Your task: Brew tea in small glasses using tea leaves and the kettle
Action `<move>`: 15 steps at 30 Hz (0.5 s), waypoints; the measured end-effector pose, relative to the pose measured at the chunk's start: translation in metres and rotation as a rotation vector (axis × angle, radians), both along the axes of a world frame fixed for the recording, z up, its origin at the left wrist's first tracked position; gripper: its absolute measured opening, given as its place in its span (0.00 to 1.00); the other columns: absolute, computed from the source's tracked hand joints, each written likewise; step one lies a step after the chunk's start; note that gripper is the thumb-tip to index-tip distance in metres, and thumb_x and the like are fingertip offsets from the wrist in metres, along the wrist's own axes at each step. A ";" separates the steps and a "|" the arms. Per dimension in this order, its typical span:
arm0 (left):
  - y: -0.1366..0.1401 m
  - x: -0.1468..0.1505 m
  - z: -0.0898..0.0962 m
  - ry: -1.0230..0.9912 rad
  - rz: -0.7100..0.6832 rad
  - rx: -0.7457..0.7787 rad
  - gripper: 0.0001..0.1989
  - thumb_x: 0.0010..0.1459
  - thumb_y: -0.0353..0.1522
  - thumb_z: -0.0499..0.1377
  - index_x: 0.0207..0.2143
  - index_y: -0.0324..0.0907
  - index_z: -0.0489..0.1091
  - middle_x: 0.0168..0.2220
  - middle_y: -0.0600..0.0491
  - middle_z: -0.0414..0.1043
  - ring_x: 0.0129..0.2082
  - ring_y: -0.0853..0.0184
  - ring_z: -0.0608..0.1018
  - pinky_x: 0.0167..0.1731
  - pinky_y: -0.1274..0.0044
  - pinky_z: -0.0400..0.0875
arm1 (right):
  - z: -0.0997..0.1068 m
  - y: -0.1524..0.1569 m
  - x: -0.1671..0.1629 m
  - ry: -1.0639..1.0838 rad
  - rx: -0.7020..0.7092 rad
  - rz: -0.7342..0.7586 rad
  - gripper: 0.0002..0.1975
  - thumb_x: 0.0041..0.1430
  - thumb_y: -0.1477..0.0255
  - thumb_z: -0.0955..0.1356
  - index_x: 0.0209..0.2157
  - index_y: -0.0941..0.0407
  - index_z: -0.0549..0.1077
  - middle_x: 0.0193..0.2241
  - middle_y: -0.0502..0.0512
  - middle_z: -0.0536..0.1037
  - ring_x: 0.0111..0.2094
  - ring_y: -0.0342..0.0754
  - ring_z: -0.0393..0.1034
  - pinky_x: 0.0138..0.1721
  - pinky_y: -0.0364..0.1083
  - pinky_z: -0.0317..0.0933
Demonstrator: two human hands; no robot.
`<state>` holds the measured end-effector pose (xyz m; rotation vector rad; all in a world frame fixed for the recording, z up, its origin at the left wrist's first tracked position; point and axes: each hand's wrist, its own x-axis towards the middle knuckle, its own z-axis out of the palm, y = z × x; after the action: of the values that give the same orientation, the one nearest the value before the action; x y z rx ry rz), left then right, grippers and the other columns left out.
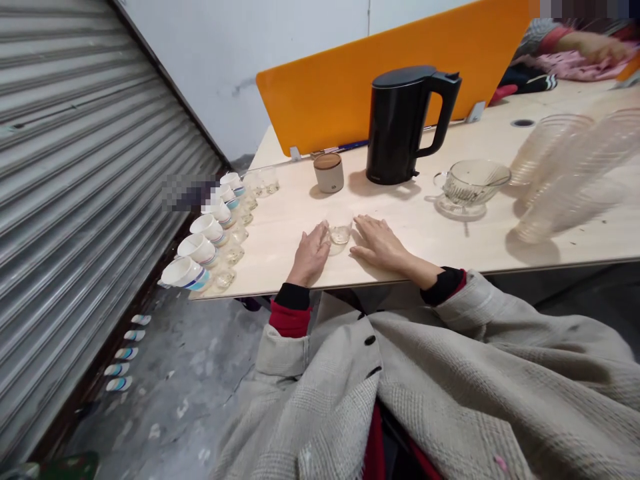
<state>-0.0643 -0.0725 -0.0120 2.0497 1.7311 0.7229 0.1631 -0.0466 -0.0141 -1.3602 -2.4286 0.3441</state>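
A small clear cup stands on the light wooden table, between my two hands. My left hand is at the cup's left side, fingers stretched out and their tips at or very near its wall. On the other side, my right hand lies palm down on the table with its fingers extended, the tips close to the cup; I cannot tell whether they touch it. Neither hand is wrapped round anything. Behind the cup sits a pale canister with a wooden lid.
A black kettle stands before an orange divider. To the right are a ribbed glass dripper and stacked clear plastic cups. White striped paper cups and small clear cups line the left edge. A co-worker's hand shows beyond.
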 end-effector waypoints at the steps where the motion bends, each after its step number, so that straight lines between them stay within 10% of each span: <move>1: 0.000 -0.001 -0.002 0.027 0.027 0.025 0.31 0.69 0.31 0.51 0.74 0.43 0.57 0.74 0.46 0.60 0.77 0.57 0.59 0.77 0.55 0.42 | 0.000 -0.001 0.000 0.002 0.022 -0.035 0.41 0.68 0.57 0.66 0.74 0.63 0.56 0.74 0.72 0.57 0.76 0.67 0.50 0.73 0.70 0.46; 15: -0.004 0.002 -0.007 0.337 0.153 -0.019 0.29 0.75 0.40 0.44 0.74 0.41 0.57 0.78 0.43 0.50 0.79 0.47 0.49 0.75 0.49 0.42 | -0.014 -0.002 -0.003 -0.087 0.014 -0.137 0.43 0.69 0.50 0.59 0.73 0.66 0.57 0.75 0.76 0.54 0.77 0.72 0.44 0.73 0.74 0.40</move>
<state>-0.0626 -0.0765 -0.0190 2.1388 2.0867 0.4164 0.1598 -0.0483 -0.0280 -1.5552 -2.3852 0.2377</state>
